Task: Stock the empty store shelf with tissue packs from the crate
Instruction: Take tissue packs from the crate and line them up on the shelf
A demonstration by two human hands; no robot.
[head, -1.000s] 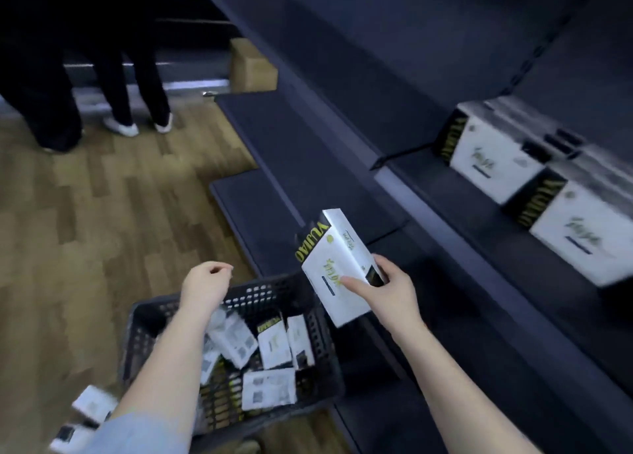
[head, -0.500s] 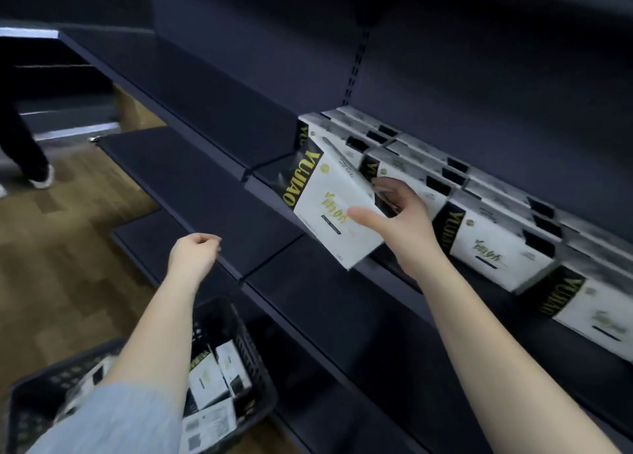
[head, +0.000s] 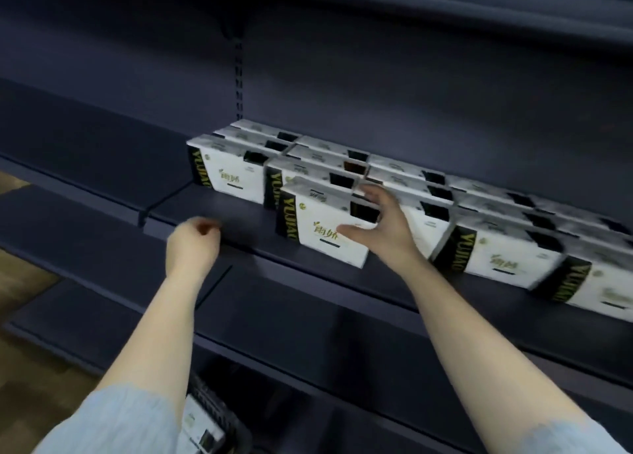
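Head view: right hand (head: 383, 229) at centre, fingers spread and nearly straight, thumb lying across the front face of a tissue pack (head: 325, 225), fingertips at its top right corner. It presses more than it clasps, likely to seat the pack upright on the shelf (head: 219, 210). That pack stands at the front, at 9 o'clock from the hand, label outward so shoppers can read it. Stocked packs (head: 493, 244) run in rows from 11 o'clock toward 3 o'clock, leaving bare shelf board at 9 o'clock. Left hand (head: 193, 244), at 9 o'clock, hangs loosely curled and holds nothing. Crate (head: 233, 433) peeks in at 7 o'clock, below the shelves, with a pack inside.
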